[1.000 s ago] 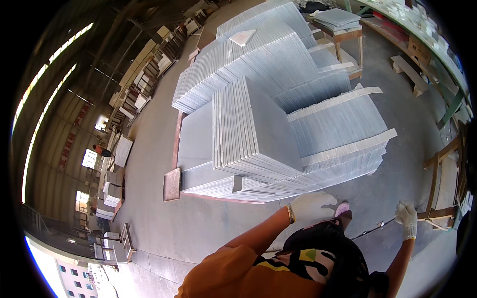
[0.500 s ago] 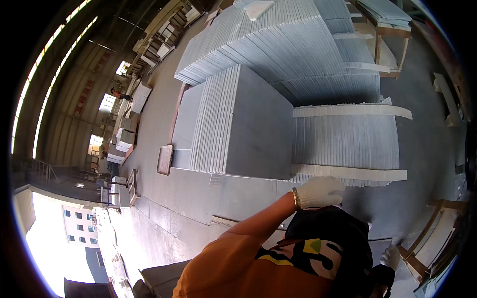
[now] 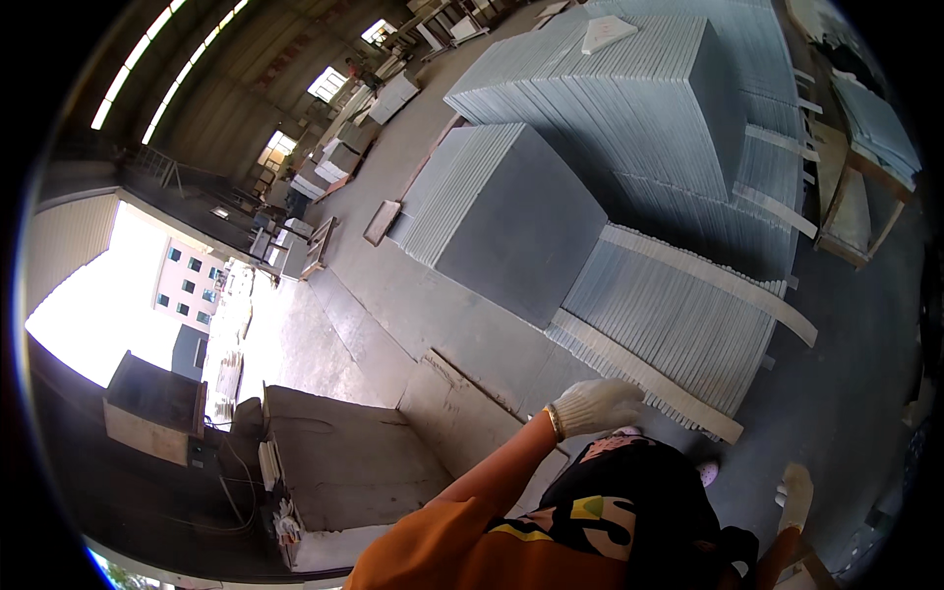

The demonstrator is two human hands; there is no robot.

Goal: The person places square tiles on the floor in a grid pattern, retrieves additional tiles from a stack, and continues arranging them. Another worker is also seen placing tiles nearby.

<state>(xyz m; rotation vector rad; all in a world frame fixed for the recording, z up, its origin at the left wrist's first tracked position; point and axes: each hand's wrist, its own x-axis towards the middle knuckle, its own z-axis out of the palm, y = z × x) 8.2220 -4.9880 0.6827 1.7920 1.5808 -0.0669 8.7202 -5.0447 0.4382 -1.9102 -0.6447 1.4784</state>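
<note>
My left hand (image 3: pixel 595 405), in a white knitted glove, reaches out over the floor with its fingers loosely extended. Nothing shows in it. Just beyond is the near edge of a row of thin grey slabs (image 3: pixel 669 320) standing on edge, with pale strips lying along the top; the hand looks apart from them. My right hand (image 3: pixel 795 497), gloved the same way, hangs low at the right side, fingers loosely apart and holding nothing visible. Left of the row, larger grey slabs (image 3: pixel 521 226) lean together in an upright stack.
Behind stands a big block of stacked slabs (image 3: pixel 610 98) with a white piece (image 3: pixel 608 34) on top. A wooden stand (image 3: pixel 860 202) holds sheets at the far right. At the lower left is a large box-like trough (image 3: pixel 359 457). A bright doorway (image 3: pixel 108 305) opens beyond.
The view has turned left, so the slab stacks now appear tilted and farther right. The trough at lower left has come into fuller view. Both hands remain free of the slabs.
</note>
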